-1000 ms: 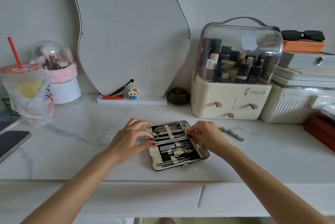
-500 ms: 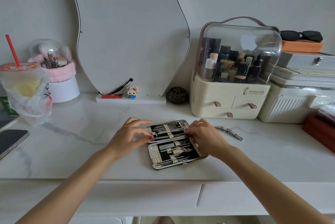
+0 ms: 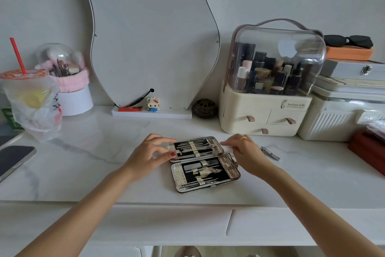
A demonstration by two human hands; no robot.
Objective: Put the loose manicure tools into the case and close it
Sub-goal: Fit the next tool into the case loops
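The manicure case (image 3: 205, 175) lies wide open on the white marble table (image 3: 93, 163), two black halves with metal tools under gold straps. My left hand (image 3: 149, 155) pinches the left end of the far half between thumb and fingers. At the far half's right end is my right hand (image 3: 244, 152), fingers loosely stretched toward the corner and holding nothing that I can see. A loose nail clipper (image 3: 270, 153) lies on the table just right of my right hand.
A cosmetics organiser (image 3: 264, 115) and stacked boxes (image 3: 341, 115) stand behind and to the right, a red box (image 3: 368, 150) at the right edge. A wavy mirror (image 3: 150, 38) leans at the back. A bagged drink cup (image 3: 31, 98) and a phone (image 3: 14, 161) are at the left.
My right hand has slid off the far half of the case to its right end, uncovering the tools there. My left hand stays at the left end.
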